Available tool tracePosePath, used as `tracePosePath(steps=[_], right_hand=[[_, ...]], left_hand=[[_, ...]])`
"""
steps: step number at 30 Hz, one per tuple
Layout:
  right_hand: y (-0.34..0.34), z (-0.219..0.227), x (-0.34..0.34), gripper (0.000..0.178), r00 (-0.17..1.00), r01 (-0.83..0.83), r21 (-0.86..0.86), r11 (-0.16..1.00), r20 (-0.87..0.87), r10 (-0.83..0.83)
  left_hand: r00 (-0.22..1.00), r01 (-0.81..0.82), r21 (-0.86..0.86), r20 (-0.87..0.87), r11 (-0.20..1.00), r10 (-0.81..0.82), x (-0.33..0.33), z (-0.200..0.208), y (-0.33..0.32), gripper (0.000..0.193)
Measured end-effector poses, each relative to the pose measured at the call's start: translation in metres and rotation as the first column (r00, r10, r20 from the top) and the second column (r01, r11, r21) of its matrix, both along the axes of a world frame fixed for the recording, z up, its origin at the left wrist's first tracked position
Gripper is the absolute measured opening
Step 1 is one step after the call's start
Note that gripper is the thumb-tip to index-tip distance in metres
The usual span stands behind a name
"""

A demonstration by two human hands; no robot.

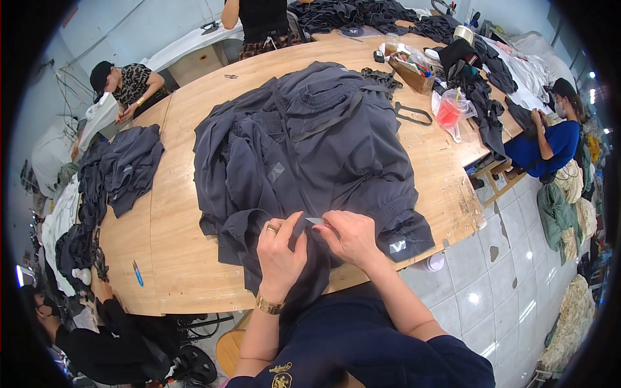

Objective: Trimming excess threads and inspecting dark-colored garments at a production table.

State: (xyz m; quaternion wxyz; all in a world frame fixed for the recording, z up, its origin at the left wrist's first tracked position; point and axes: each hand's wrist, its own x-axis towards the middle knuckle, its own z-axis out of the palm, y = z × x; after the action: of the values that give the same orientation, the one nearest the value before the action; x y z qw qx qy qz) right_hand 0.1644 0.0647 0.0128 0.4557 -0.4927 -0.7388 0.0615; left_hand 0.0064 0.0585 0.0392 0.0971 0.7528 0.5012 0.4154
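A large heap of dark grey garments (336,136) lies on the table before me, with gathered elastic edges and small pale patches showing. At its near edge my left hand (281,252), with a ring and a gold wristwatch, pinches the cloth of a dark grey garment (249,223) that hangs over the table's edge. Close beside it, my right hand (349,234) is closed on a small pale, pointed flat piece (315,220). Whether that piece is a label or a blade cannot be made out. The fingertips of both hands nearly meet over the cloth.
Blue thread snips (138,273) lie on the wooden table (174,258) at left, near another garment pile (129,165). A cup of red drink (447,113) and a box of tools (414,74) stand at far right. Co-workers sit or stand around the table.
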Motion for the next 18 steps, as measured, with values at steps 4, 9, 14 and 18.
tracePosePath(steps=[4,9,14,18], right_hand=[[-0.001,0.0006,-0.0011,0.024,1.0,0.001,-0.022,1.0,-0.027,-0.001],[-0.0003,-0.0011,-0.0035,0.025,1.0,-0.018,-0.023,1.0,-0.012,0.018],[0.0006,-0.0019,-0.0043,0.025,1.0,-0.027,-0.023,0.999,-0.011,0.027],[0.0003,-0.0021,-0.0033,0.024,1.0,-0.021,-0.018,1.0,0.004,0.021]], left_hand=[[1.0,0.003,-0.018,0.016,1.0,-0.002,-0.0003,0.0001,0.0008,0.031],[1.0,-0.002,-0.05,0.025,0.999,0.003,-0.0011,-0.0019,0.0017,0.031],[1.0,-0.001,-0.056,0.028,0.998,0.002,-0.0005,-0.0023,0.0023,0.032],[1.0,0.002,-0.056,0.031,0.998,0.0,0.0025,-0.0029,0.0022,0.03]])
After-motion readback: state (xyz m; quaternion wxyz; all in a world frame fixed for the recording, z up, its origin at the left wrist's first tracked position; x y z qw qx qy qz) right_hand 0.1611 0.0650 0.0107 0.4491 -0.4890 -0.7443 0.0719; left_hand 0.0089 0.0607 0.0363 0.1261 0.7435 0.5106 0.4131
